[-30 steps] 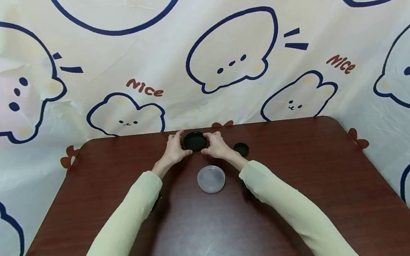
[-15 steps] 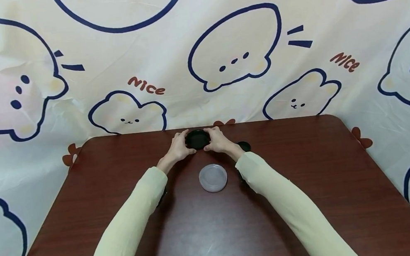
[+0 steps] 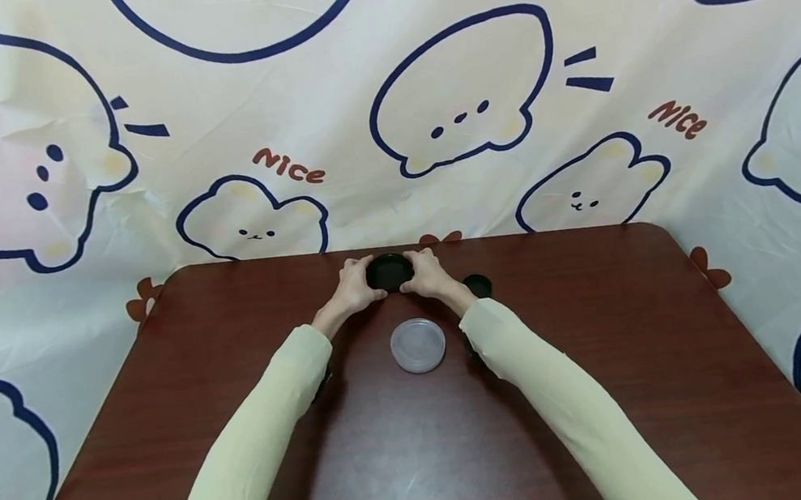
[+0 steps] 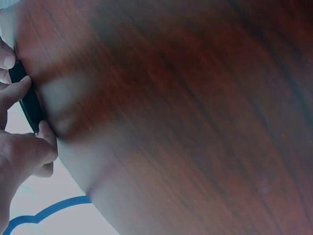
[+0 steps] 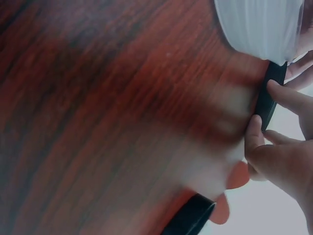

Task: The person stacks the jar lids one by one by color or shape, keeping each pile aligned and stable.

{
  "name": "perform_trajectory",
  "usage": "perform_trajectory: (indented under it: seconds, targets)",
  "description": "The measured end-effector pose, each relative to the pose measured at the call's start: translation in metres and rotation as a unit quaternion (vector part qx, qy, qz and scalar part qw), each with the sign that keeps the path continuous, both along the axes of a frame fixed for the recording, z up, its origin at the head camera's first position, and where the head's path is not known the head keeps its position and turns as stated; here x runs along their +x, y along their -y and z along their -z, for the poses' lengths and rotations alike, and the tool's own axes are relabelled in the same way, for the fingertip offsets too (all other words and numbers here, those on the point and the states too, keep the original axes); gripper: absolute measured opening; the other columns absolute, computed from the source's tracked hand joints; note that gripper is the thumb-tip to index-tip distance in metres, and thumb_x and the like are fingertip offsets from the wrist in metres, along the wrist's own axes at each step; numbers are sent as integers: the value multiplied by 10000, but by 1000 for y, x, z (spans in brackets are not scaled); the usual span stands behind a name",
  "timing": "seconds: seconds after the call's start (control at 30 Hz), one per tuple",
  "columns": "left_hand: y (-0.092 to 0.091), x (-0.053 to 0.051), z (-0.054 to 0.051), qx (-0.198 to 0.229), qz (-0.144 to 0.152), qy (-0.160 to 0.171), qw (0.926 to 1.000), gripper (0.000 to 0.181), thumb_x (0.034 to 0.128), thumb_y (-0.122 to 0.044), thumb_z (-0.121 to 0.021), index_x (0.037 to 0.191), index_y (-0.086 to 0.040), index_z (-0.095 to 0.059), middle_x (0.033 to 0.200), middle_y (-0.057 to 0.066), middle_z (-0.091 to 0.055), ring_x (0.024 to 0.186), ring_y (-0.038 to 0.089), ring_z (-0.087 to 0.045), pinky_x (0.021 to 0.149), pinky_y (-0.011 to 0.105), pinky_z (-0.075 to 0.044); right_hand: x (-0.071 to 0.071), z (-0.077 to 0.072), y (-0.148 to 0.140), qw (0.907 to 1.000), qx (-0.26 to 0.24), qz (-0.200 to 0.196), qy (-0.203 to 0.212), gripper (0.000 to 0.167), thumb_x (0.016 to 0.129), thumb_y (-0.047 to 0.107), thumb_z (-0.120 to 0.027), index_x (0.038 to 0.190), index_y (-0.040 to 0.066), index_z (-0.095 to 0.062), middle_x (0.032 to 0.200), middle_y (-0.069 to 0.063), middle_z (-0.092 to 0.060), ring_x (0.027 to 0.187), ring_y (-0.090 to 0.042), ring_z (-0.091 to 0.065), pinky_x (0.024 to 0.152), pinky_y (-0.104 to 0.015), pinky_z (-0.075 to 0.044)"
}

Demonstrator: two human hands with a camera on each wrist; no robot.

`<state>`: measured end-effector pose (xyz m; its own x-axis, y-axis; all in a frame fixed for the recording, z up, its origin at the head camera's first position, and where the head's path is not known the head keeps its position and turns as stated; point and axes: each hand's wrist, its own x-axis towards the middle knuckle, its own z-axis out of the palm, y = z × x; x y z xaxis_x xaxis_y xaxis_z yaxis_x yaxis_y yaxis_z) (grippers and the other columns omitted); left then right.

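A dark round shallow dish [image 3: 390, 273] lies at the far edge of the table, between both hands. My left hand [image 3: 352, 289] grips its left side, thumb toward me and fingers toward the wall. My right hand [image 3: 431, 275] holds the opposite side the same way. In the left wrist view the dish [image 4: 30, 105] appears edge-on, with fingertips against its rim. A clear, ribbed plastic container [image 5: 261, 29] stands nearer to me, seen in the head view as a round translucent top. Close by my right wrist is a smaller black round dish [image 3: 478, 286].
Dark objects, mostly hidden, show beside the left sleeve [image 3: 322, 382] and beside the right sleeve [image 3: 475, 350]. The brown wooden table [image 3: 422, 459] meets a cartoon-printed cloth [image 3: 327, 111] behind its far edge; the cloth also hangs at both sides.
Both hands have closed in on the dark dish from the two sides. My right forearm has shifted slightly left. The whole head view has drifted a little.
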<state>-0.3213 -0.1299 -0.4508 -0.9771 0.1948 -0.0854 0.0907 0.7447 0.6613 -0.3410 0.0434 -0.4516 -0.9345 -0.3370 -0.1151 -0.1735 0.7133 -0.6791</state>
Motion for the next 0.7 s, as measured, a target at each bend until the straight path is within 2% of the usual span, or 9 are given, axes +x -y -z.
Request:
perform_trajectory:
  seconds: [0.4,0.7]
  targets:
    - [-1,4,3,179,47,3,9998,789,823,-94,-771,1471,14,-335,1394,270,-329,1275,406,-294,1021,479,-344,5,-3,-5,9999,55,-141,-49,722,866,76,-723,1475,2,-343,1448,-248,-297,1300,-400,-304,1030,-467,-338]
    - [2,9,2,558,47,53,9984,794,824,-99,-775,1470,18,-328,1365,257,-365,1179,351,-456,984,425,-404,8,-5,-10,9992,-156,-355,-15,742,866,63,-719,1485,-4,-316,1445,-247,-304,1256,-373,-354,991,-446,-377]
